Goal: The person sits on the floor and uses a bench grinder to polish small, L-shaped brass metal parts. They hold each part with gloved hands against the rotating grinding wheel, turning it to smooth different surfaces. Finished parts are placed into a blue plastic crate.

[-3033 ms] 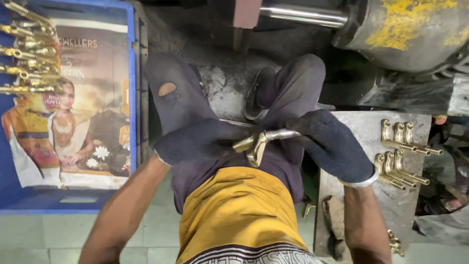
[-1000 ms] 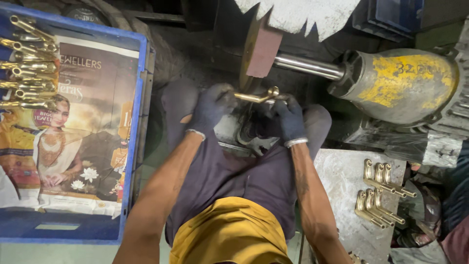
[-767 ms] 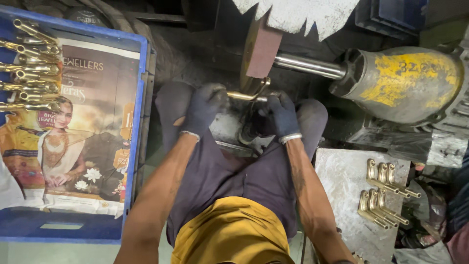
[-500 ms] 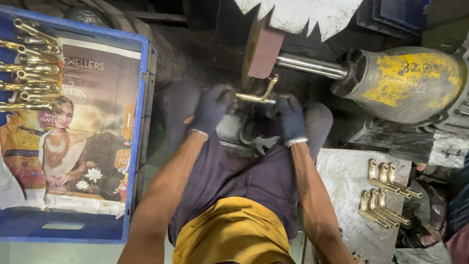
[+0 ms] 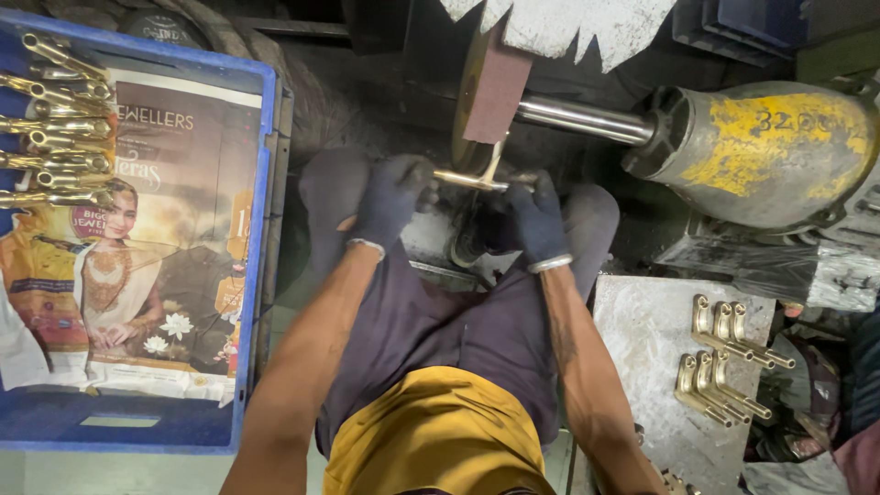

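Both my hands wear dark gloves and grip one brass fitting (image 5: 472, 177) between them. My left hand (image 5: 392, 196) holds its left end, my right hand (image 5: 536, 220) its right end. The fitting is pressed up against the lower edge of the brown polishing wheel (image 5: 490, 96), which sits on a steel shaft (image 5: 582, 119) running from a yellow-painted motor (image 5: 765, 151). My knees in dark trousers are under the hands.
A blue plastic crate (image 5: 252, 275) on the left is lined with newspaper and holds several polished brass fittings (image 5: 60, 128) at its top left. On the right, a grey metal plate (image 5: 651, 348) carries several unpolished brass fittings (image 5: 724, 357).
My hands lifted the brass fitting from my lap up to the wheel. In the last second they have turned and shifted it slightly against the wheel's edge.
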